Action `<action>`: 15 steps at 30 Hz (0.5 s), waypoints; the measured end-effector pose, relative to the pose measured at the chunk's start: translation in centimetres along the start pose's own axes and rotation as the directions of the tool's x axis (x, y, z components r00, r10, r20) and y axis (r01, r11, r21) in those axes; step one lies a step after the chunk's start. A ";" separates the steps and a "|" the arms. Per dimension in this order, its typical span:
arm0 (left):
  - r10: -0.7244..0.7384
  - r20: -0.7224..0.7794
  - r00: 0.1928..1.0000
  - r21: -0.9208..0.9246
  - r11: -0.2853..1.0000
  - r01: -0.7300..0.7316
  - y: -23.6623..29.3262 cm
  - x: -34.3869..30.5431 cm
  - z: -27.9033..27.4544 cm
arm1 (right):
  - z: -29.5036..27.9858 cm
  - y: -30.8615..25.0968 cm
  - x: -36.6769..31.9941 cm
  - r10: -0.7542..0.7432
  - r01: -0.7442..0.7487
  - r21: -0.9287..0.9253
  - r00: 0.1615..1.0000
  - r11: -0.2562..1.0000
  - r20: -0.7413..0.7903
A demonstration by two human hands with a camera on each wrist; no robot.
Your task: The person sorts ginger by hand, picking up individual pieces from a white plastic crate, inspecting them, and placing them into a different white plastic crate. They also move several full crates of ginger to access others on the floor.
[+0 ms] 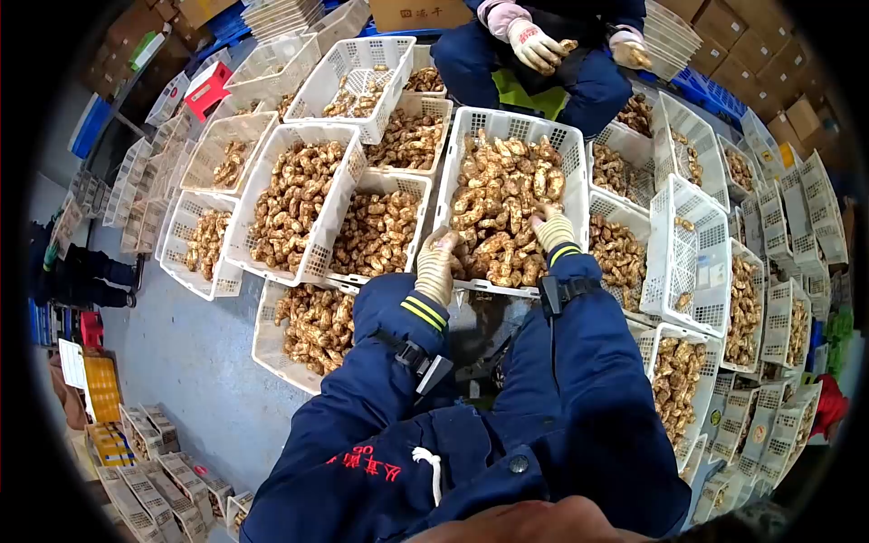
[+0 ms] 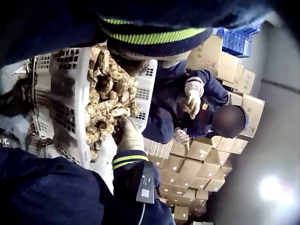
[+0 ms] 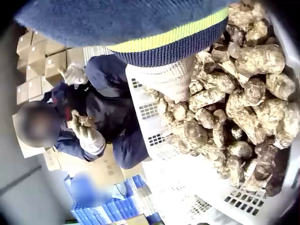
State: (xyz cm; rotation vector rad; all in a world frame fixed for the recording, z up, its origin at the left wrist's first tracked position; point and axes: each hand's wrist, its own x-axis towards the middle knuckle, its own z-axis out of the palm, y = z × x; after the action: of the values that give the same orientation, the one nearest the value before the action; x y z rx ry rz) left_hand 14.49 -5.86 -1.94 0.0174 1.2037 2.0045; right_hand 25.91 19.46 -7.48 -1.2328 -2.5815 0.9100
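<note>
Concrete floor, crate (image 1: 516, 120) lengthwise away, left hand (image 1: 437, 267) holding rim, right hand (image 1: 550, 226) inside

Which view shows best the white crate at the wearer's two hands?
The head view: nearly the whole crate shows there, full of brown tubers. The left wrist view shows it sideways, partly behind a sleeve. The right wrist view shows only one corner with tubers.

Central crate (image 1: 450, 172) holds a heap of tubers (image 1: 502, 199). Left hand (image 1: 437, 267) grips its near-left corner, and right hand (image 1: 549, 224) sits in the tubers at its near-right. Seated person (image 1: 543, 54) directly behind it, filled crates (image 1: 317, 129) left of it, tilted crate (image 1: 692, 262) right of it, stacked cartons (image 1: 769, 63) behind-right.
</note>
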 end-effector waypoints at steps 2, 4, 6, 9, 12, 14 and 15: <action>0.023 -0.021 1.000 -0.030 0.999 -0.023 0.4 -0.2 0.3 | 1.6 -1.4 0.3 0.015 -0.010 -0.129 0.999 0.992 0.039; 0.050 -0.055 0.997 0.016 0.999 -0.049 -0.6 0.8 -0.7 | 2.4 -3.2 0.6 0.113 -0.056 -0.383 0.985 0.922 0.129; 0.041 -0.048 0.998 0.024 0.999 -0.040 -1.0 1.2 -1.2 | 2.4 -5.0 0.3 0.160 -0.093 -0.406 0.978 0.909 0.132; 0.015 -0.049 0.999 0.005 1.000 -0.015 -0.3 0.2 -0.4 | 4.1 -5.8 0.4 0.160 -0.069 -0.542 0.979 0.838 0.123; -0.013 -0.040 0.999 0.019 1.000 0.014 -0.6 0.4 -1.0 | 6.0 -5.0 1.9 0.174 -0.118 -0.542 0.983 0.832 0.053; -0.010 -0.067 0.998 0.017 1.000 0.011 -0.7 0.4 -0.5 | 5.8 -4.6 2.6 0.116 -0.092 -0.578 0.993 0.811 0.003; -0.028 -0.060 0.998 0.019 0.999 0.029 -0.5 0.3 -0.5 | 5.6 -4.6 3.3 0.180 -0.154 -0.513 0.984 0.844 0.001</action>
State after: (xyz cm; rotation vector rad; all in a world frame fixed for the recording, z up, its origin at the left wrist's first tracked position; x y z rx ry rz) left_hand 14.38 -5.90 -2.72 -0.0500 1.2546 1.9809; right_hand 18.67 17.11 -9.82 -1.5961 -2.8994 0.2632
